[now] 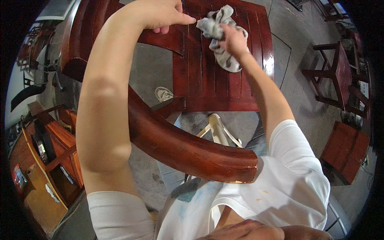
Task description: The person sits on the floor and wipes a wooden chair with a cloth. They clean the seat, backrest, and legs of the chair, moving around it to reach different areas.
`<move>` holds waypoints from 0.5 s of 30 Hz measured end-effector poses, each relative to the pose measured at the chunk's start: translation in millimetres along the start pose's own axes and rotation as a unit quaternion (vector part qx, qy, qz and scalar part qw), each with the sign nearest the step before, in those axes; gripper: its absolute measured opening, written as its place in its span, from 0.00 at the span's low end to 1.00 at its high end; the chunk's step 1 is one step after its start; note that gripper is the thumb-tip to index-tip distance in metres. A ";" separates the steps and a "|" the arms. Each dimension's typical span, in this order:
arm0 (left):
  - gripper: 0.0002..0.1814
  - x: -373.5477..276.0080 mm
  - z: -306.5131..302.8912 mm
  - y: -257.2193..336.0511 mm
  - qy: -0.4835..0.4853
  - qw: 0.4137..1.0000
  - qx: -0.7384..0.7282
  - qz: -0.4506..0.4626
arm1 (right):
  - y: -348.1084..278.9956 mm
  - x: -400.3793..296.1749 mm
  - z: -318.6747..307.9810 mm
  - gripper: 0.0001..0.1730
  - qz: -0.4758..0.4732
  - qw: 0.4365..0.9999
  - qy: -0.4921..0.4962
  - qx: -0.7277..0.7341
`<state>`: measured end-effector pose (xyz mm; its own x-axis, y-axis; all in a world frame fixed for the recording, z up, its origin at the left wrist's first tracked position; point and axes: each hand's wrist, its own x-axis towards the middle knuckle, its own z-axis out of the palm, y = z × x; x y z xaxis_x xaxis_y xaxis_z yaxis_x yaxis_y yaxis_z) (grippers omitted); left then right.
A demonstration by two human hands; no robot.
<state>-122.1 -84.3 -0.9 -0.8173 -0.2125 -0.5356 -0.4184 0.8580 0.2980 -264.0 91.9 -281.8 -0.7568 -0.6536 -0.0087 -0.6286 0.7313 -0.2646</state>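
My right hand [235,40] grips a crumpled grey-and-white cloth [229,61] that lies against a glossy dark-red slatted wooden panel [216,87], part of a wooden chair. Slightly blurred, the hand presses over the cloth's middle. My left hand [169,18] is at the top edge of the view, above a curved red wooden rail [165,42]. Its thumb points at the cloth's left edge, the other fingers are partly cut off or curled, and what they touch cannot be told. Closer to my chest, a thick curved wooden arm [192,150] crosses beneath my forearm, its end by my shirt.
Another thick curved wooden part [73,67] rises at the upper left. A wooden stool [339,75] lies tipped at the right, above a red wooden box-like piece [345,151]. An open-fronted wooden cabinet [45,177] stands lower left. A shoe [164,94] shows on the concrete floor [150,69].
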 end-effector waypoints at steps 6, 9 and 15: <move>0.26 3.0 2.2 -10.5 0.010 1.000 -0.011 0.026 | -72.8 -109.0 20.8 0.46 -0.161 0.986 -0.036 -0.001; 0.26 1.9 -0.6 -9.6 0.009 1.000 -0.015 0.016 | -85.5 -172.5 16.7 0.47 -0.210 0.969 -0.126 -0.007; 0.24 18.5 8.5 -38.8 0.019 0.998 -0.044 0.039 | -51.7 -256.1 -31.1 0.33 -0.158 0.923 -0.154 0.315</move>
<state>-117.6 -117.5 -29.1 -0.8621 -0.1656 -0.4788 -0.3852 0.8282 0.4071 -43.3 227.6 -235.9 -0.4058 -0.9101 -0.0841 -0.5068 0.3006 -0.8079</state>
